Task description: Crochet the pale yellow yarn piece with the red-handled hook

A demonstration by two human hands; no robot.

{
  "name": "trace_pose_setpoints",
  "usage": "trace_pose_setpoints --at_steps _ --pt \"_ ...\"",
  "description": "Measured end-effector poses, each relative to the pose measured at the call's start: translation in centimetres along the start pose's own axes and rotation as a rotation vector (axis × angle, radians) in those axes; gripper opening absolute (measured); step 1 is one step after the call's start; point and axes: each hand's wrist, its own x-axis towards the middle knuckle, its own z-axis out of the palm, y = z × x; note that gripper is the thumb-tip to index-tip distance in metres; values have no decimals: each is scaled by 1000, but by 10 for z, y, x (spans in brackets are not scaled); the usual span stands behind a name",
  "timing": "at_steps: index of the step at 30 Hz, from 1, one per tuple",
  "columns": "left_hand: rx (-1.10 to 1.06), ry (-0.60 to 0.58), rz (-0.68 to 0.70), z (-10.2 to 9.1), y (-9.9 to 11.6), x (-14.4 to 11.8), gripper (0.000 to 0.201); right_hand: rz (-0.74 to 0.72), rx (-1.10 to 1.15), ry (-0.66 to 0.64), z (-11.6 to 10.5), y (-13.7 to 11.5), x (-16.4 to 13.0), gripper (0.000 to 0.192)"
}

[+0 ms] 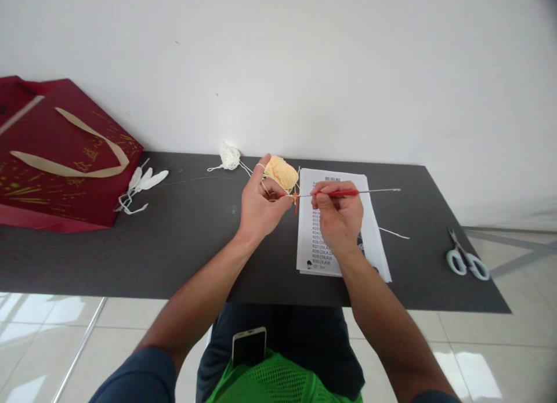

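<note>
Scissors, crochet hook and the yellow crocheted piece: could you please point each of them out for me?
scissors (467,261), head view, on the white handles.
crochet hook (343,192), head view, on its red grip.
yellow crocheted piece (282,172), head view, on its rounded middle.

Two bare arms, left hand (260,203) and right hand (339,213) both bare. Short dark blue sleeves at shoulders. Dark blue top over lap. Bright green net cloth at belly.
</note>
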Motion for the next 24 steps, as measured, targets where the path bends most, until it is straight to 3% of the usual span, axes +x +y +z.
trace_pose_setpoints --at_steps 6,10,16,24 --pt "-168 -88 -43 -2 -2 4 94 247 281 -15 -3 3 8 25" --pt "-189 -95 -68 -1 0 4 86 355 340 -29 -4 6 10 22" --pt "-183 -87 -65 0 0 5 72 414 362 37 4 9 6 16" --pt "-216 -67 -47 0 -2 4 70 409 317 89 11 10 2 16"
